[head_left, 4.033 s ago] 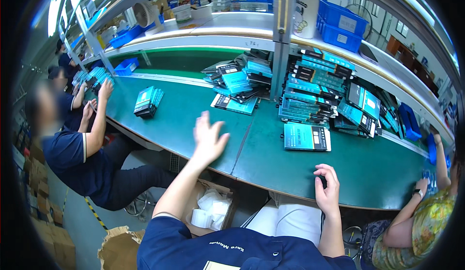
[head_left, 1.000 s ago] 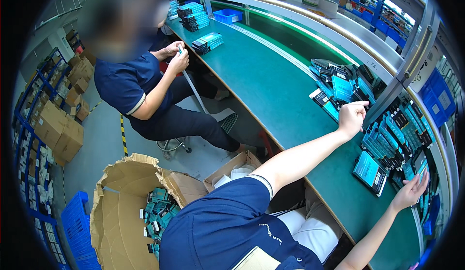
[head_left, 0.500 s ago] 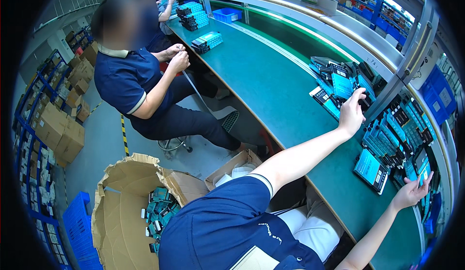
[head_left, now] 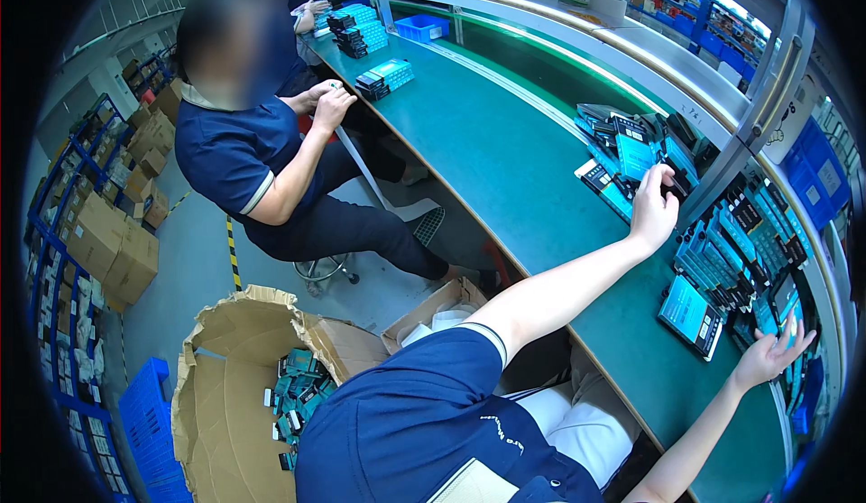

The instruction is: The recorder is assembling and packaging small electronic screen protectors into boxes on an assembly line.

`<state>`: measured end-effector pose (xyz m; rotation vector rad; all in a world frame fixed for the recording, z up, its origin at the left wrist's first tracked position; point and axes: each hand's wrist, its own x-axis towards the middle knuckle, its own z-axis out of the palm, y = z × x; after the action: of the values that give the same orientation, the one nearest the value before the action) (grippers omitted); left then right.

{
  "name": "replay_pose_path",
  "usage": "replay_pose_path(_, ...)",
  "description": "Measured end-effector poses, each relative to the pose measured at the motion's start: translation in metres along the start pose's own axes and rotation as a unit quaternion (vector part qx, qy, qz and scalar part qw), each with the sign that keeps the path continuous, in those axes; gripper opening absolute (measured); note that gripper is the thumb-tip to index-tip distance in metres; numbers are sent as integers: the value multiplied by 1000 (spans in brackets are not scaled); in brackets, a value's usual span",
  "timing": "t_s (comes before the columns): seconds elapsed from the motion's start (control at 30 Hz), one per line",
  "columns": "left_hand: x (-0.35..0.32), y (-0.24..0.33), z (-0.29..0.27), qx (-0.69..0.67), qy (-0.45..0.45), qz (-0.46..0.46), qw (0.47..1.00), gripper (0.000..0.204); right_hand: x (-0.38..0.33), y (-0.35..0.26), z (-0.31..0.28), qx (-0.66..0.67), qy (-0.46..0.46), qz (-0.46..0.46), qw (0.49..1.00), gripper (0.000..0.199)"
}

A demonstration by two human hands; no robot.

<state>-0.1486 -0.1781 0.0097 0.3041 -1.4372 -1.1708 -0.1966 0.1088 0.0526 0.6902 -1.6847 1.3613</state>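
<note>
My left hand (head_left: 653,205) is at the near edge of a loose pile of flat teal-and-black boxes (head_left: 636,154). Its fingers are bent and apart, and I see nothing held in them; whether the fingertips touch a box is hard to tell. My right hand (head_left: 769,356) is turned palm up with its fingers spread, beside the near end of a second heap of teal boxes (head_left: 722,250). It holds nothing. Between my hands, a teal box with a black-and-white end (head_left: 690,316) lies flat on the green bench top (head_left: 505,160).
A metal post (head_left: 735,156) rises between the two heaps. Further left on the bench are a small stack of teal boxes (head_left: 386,77) and a blue bin (head_left: 422,27). A seated co-worker (head_left: 262,151) handles a pale strip. A torn carton (head_left: 225,395) holds more teal boxes.
My left hand has drawn back slightly, its fingers more bent. My right hand's fingers have spread and moved off the box they were beside. The co-worker's hands have shifted slightly.
</note>
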Motion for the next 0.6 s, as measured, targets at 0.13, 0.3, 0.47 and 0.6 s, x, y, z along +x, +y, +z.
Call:
replay_pose_path(0.13,-6,16,2,15,-28,-104,994,59,1,7,-11,10,9,28,1000,68)
replay_pose_path(0.3,-5,7,2,16,-49,-37,998,66,1,12,-9,-19,4,12,1000,50)
replay_pose_path(0.47,-7,8,3,-12,-71,-23,997,60,0,16,-9,-20,10,-18,1000,51)
replay_pose_path(0.6,-5,11,0,27,-64,-12,998,45,2,13,-8,-55,21,-59,997,58)
